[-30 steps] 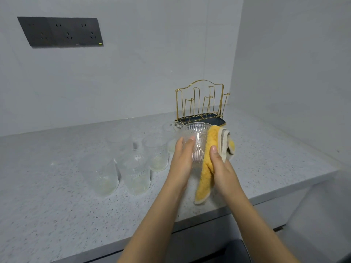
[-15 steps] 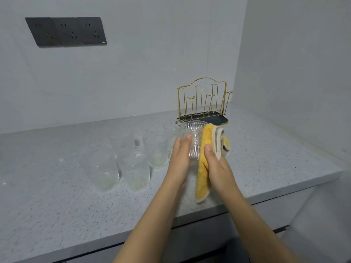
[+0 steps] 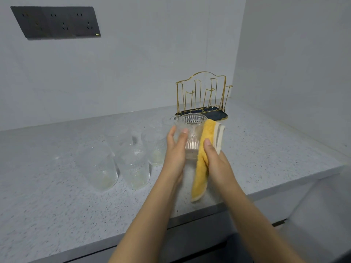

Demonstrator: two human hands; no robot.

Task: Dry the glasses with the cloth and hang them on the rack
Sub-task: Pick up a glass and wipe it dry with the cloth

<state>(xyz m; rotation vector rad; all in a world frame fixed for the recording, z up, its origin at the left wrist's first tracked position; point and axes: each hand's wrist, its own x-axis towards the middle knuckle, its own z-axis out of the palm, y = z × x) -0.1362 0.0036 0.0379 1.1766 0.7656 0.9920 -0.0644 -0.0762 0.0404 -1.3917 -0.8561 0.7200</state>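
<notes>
Glass [image 3: 192, 133] sits between left hand [image 3: 175, 149] and cloth-wrapped right hand [image 3: 215, 160] grip.

A glass [image 3: 191, 135] sits upright between the two hands, above the bench [image 3: 266, 149]. The left hand [image 3: 175, 150] lies against its left side, fingers [image 3: 183, 135] up the wall; the right hand [image 3: 216, 160] presses the cloth [image 3: 204, 149] against its right side, the cloth hanging below those fingers [image 3: 208, 146]. Behind the fingers, near the corner, stands the rack [image 3: 203, 97] on its tray [image 3: 218, 115]. Left of the left fingers, other glasses [image 3: 133, 166] stand grouped on the bench, one [image 3: 171, 120] just behind the held glass. A socket panel [image 3: 57, 21] is on the wall far left, above.
</notes>
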